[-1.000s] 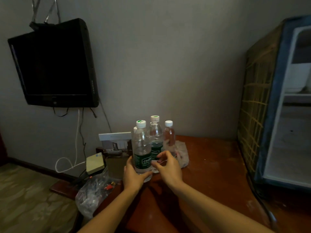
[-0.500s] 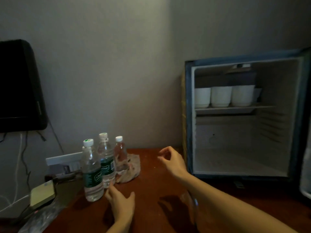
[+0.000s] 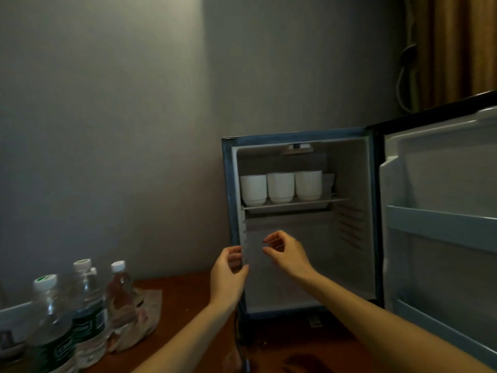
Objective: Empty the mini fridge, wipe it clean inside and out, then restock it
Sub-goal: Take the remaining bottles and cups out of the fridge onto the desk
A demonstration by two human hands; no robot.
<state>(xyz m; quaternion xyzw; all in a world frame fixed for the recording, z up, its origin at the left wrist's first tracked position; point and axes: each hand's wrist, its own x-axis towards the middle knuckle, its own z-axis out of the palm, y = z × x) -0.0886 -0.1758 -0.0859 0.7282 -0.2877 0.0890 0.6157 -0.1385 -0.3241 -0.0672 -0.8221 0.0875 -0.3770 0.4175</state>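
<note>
Lets go of the bottles (image 3: 51,319), left standing in a cluster on the bench (image 3: 188,294) beside a crumpled bag (image 3: 139,310), and turns to the mini fridge (image 3: 228,200), door (image 3: 435,224) swung wide. Suggests the lower compartment is already emptied; leaves only three white cups (image 3: 280,187) in a row on the upper shelf (image 3: 295,207), probably next to come out. Raises both hands before the opening: left hand (image 3: 228,273) at the fridge's left front edge, fingers loosely bent, holding nothing, contact with the frame impossible to tell; right hand (image 3: 286,254) in front of the opening, thumb and fingers apart in a loose curve, empty. Puts the cups above both hands, well apart from either.
</note>
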